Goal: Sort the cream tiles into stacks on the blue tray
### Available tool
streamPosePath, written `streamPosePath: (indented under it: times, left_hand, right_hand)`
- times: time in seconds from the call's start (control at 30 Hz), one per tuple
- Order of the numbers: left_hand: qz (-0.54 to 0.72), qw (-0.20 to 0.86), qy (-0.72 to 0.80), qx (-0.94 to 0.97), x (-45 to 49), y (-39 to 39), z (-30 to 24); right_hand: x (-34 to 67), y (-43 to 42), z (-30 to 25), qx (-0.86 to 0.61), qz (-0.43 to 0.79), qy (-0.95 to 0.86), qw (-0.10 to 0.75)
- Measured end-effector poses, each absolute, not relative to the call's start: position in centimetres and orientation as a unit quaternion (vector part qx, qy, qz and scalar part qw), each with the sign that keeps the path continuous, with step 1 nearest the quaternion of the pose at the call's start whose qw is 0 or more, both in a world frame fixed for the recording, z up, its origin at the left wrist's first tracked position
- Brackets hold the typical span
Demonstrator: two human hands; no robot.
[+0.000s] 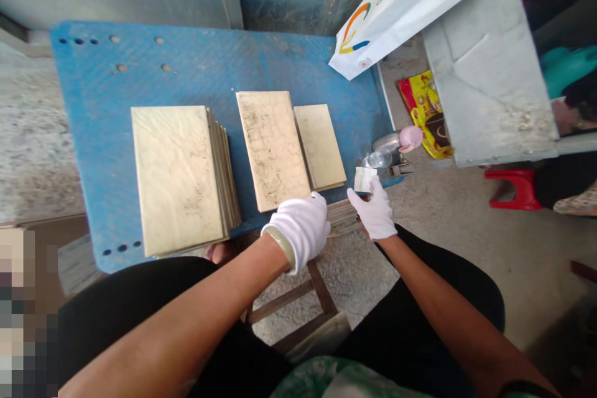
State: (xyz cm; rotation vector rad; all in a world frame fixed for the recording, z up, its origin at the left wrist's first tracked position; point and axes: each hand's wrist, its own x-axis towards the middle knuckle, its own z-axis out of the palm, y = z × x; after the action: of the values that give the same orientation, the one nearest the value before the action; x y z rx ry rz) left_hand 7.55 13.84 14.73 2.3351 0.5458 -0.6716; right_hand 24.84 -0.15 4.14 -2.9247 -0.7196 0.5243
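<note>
Both my hands wear white gloves. My left hand (302,226) is curled at the near edge of a scuffed brass-coloured plate (272,148) lying in the middle of the blue table (196,68). What its fingers grip is hidden. My right hand (375,210) pinches a small white folded piece (362,179) at the table's right near corner. A smaller clean plate (319,145) lies just right of the scuffed one. A thick stack of similar plates (181,177) rests to the left.
A white paper bag (401,0) hangs over the table's far right corner. A plastic bottle (379,158), a pink-capped flask (405,138) and a yellow-red packet (426,113) lie on the floor at right, near a grey metal box (489,68) and red stool (513,189). A wooden stool (298,305) stands between my knees.
</note>
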Motion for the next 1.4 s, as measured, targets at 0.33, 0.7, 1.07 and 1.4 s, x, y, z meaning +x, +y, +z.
streamPosePath:
  times: [0.33, 0.7, 1.07, 1.4]
  left_hand:
    - [-0.244, 0.291, 0.2, 0.903, 8.0, 12.8, 14.3]
    - [-0.267, 0.29, 0.175, 0.902, 7.8, 12.5, 15.1]
    - [-0.262, 0.283, 0.157, 0.909, 7.7, 11.9, 14.2]
    - [-0.269, 0.278, 0.156, 0.909, 8.0, 11.1, 13.1]
  right_hand:
    - [21.9, -7.8, 3.4, -0.941, 0.266, -0.204, -0.046]
    - [20.1, -8.4, 1.5, -0.951, 0.247, -0.175, 0.059]
    - [19.0, -7.4, 0.2, -0.958, 0.205, -0.197, 0.023]
    - [17.7, -7.3, -0.6, -0.957, 0.126, -0.248, 0.076]
